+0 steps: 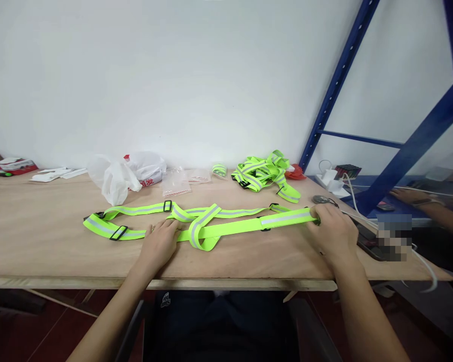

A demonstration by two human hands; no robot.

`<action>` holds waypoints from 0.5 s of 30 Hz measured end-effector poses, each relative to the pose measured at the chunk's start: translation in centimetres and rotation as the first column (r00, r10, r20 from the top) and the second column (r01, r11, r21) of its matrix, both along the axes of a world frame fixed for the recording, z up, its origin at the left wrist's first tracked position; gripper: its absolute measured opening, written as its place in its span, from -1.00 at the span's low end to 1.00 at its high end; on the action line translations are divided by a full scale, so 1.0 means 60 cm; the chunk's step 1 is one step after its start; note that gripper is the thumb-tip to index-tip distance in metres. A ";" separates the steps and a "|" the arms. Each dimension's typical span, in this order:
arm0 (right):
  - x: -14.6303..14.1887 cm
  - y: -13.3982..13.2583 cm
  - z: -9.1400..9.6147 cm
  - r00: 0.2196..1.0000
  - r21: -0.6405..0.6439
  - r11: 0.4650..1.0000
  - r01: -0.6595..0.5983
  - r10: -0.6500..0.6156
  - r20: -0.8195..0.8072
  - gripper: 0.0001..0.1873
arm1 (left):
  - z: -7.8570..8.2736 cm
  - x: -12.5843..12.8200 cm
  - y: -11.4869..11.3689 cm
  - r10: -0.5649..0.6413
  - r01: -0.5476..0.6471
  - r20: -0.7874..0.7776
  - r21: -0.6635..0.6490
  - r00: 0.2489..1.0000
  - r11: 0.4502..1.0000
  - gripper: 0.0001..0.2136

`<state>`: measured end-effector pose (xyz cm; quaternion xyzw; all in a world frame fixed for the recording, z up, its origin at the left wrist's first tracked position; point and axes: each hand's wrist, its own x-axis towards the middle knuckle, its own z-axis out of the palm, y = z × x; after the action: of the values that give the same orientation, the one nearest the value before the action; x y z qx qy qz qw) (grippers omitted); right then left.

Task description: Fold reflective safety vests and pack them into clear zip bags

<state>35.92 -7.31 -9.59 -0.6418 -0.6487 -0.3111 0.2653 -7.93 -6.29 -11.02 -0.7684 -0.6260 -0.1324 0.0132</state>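
A neon-yellow reflective harness [226,230] of elastic straps with a grey stripe and black buckles lies stretched across the table. My left hand [161,244] is closed over its front strap, left of the middle, pressed against the tabletop. At the harness's right end, my right hand [334,229] grips the strap and draws it out taut, its fingertips partly hidden. Between my hands the straps cross in a loop [204,231]. A black slide buckle [119,233] sits on the left part, and another buckle [167,206] is on the back strap.
Behind lie a heap of similar straps [260,173], a small bagged roll [219,170], clear plastic bags [176,181] and a white carrier bag [119,176]. A phone [372,244] and white cables [353,193] are at right, by a blue metal frame [337,75]. Another person's arm [434,203] shows beyond.
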 end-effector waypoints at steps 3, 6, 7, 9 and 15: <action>0.008 0.004 -0.002 0.995 0.010 1.000 0.025 -0.024 -0.096 -0.96 | -0.003 -0.002 0.001 0.004 -0.004 0.003 0.014 1.000 1.000 -0.71; 0.018 0.008 -0.007 0.988 -0.030 0.998 -0.056 0.052 -0.143 -0.85 | -0.009 -0.005 0.004 -0.006 0.005 0.012 0.034 1.000 0.999 -0.73; 0.022 0.009 -0.010 0.983 -0.062 0.993 -0.105 0.094 -0.158 -0.83 | -0.010 -0.008 0.005 -0.021 0.020 0.023 0.039 1.000 0.999 -0.74; 0.029 0.008 -0.014 0.967 -0.135 0.972 -0.194 0.166 -0.195 -0.81 | -0.006 -0.014 0.006 -0.058 0.056 0.043 0.057 0.997 0.997 -0.76; 0.014 -0.006 -0.014 0.931 -0.210 0.927 -0.310 0.251 -0.266 -0.89 | 0.058 -0.012 -0.014 -0.094 0.030 0.138 0.410 0.986 0.911 -0.77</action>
<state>36.73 -7.67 -10.42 -0.6020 -0.7323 -0.1079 0.2994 -8.63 -7.16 -7.52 -0.7556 -0.5591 -0.3194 0.1199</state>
